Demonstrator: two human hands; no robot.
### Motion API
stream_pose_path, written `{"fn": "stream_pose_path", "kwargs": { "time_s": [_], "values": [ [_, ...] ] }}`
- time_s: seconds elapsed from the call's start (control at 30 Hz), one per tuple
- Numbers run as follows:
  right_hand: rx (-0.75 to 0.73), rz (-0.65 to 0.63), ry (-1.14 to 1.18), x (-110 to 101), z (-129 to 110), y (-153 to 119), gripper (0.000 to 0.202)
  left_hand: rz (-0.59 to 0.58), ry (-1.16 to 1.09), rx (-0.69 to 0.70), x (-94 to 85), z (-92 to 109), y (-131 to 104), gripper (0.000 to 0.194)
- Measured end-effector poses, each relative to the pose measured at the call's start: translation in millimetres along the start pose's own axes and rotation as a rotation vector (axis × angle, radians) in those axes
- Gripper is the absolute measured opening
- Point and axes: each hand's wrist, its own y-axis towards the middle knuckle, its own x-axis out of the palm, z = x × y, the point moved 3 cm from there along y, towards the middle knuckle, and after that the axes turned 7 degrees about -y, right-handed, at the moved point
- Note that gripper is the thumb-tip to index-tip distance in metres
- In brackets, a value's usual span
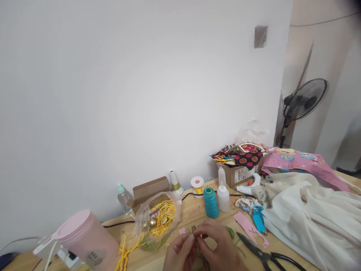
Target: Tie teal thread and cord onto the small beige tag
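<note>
At the bottom middle, my left hand (178, 254) and my right hand (219, 248) are together, both with fingertips pinched on a thin dark brown strip (200, 252). The strip runs down between the hands, and its lower end leaves the picture. Whether it is cord, fabric or a stick I cannot make out. A small pink scrap (182, 230) lies just behind my left fingers. Partly hidden by my right hand is a green piece (230, 232). To the right of that hand lie black-handled scissors (263, 256), blades pointing toward the upper left.
Behind the hands stand a teal thread cone (211, 203) and a white squeeze bottle (223, 198). Left are a plastic bag (141, 226) of yellow cord and gold balls and a pink canister (87, 241). White cloth (304, 214), a glue gun (251, 184) and a carton (237, 177) occupy the right.
</note>
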Motion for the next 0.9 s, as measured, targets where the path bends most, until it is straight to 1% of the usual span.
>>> {"fn": "stream_pose_path", "kwargs": {
  "time_s": [0.1,0.17,0.23,0.4,0.5,0.6,0.77,0.83,0.9],
  "values": [
    [-0.098,0.013,-0.034,-4,-3,2,0.016,0.011,0.114,0.075,-3.1,3,1,0.023],
    [-0.134,0.02,-0.063,-5,0,3,0.011,0.019,0.191,0.132,-4.2,5,2,0.022],
    [-0.144,0.013,-0.085,-4,5,3,0.008,0.018,0.251,0.179,-2.8,8,1,0.019],
    [-0.157,-0.04,-0.082,-4,9,1,0.018,0.01,0.325,0.24,5.8,15,-5,0.021],
    [-0.08,-0.048,-0.01,-6,8,1,0.017,0.061,0.34,0.244,4.4,14,-6,0.022],
    [0.044,-0.039,0.092,-5,11,2,0.017,0.123,0.331,0.232,-2.0,8,-5,0.025],
    [0.256,-0.051,0.307,4,21,4,0.022,0.175,0.242,0.197,-11.0,-2,2,0.029],
    [0.304,-0.062,0.389,8,24,4,0.023,0.188,0.202,0.2,-13.2,-4,4,0.03],
    [0.322,-0.058,0.452,10,24,3,0.024,0.199,0.181,0.219,-14.3,-3,4,0.028]
  ]
}}
